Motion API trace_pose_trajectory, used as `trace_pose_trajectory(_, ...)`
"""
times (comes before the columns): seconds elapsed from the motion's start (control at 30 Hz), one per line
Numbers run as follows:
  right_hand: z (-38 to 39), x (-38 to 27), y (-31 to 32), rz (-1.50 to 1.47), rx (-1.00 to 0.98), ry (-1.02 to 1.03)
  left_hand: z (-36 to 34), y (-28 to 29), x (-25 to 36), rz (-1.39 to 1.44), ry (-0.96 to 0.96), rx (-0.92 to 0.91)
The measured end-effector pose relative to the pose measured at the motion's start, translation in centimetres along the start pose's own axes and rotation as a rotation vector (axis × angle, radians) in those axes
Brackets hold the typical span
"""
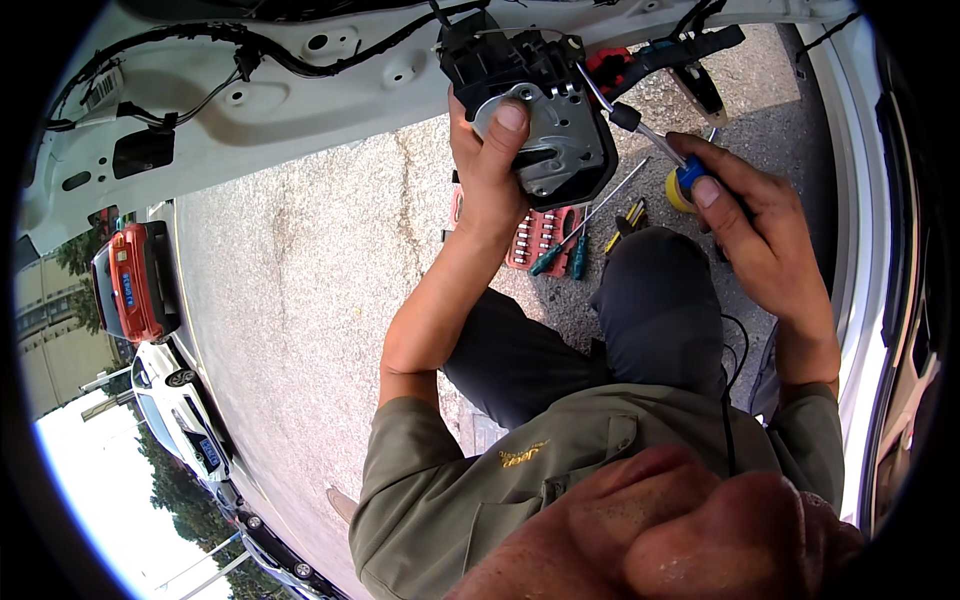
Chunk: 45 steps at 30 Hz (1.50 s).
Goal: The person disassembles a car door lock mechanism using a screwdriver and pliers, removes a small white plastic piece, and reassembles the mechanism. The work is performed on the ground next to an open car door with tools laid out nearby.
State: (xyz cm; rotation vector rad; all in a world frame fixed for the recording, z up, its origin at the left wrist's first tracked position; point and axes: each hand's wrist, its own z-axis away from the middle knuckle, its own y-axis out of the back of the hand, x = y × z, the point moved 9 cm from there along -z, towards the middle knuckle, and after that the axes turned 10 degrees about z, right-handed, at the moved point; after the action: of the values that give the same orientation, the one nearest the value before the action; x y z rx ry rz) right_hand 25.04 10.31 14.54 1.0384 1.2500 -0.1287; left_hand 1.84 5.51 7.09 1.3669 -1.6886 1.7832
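Note:
My left hand (488, 165) grips a door latch (560, 140), a grey metal plate in a black plastic housing, with the thumb pressed on the plate. The latch hangs just below the white car panel, a black part and cable at its top. In my right hand (760, 225) is a screwdriver (653, 137) with a thin metal shaft, a black collar and a blue handle. Its shaft slants up and left to the latch's upper right edge; whether the tip touches is too small to tell. A yellow round piece (679, 192) shows beside the handle, partly hidden by my fingers.
Above runs the white panel (280, 110) with holes and a black wiring harness (210, 32). Below, on the pavement, lie a red socket case (518, 250), green-handled screwdrivers (549, 262) and a yellow-black tool (627, 224). My knee (660, 300) is near them. Parked cars (140, 280) stand left.

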Motion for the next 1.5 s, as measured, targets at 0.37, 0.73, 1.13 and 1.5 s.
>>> trace_pose_trajectory(0.37, -2.0, 0.8, -0.4, 0.023, -0.002, 0.218, -0.3, -0.1, 3.0, -0.264, -0.146, 0.084)
trace_pose_trajectory(0.73, -2.3, 2.4, -4.8, -0.688, -0.292, -0.18, -0.4, 0.0, 1.3, -0.154, -0.099, 0.063)
trace_pose_trajectory(1.13, -2.6, 1.3, -5.3, -0.639, -0.195, -0.136, -0.9, -0.3, 1.0, -0.093, -0.125, 0.115)
trace_pose_trajectory(1.5, -3.1, 1.5, -5.8, -0.711, -0.093, -0.162, -0.6, -1.9, 1.3, -0.159, -0.139, 0.065)
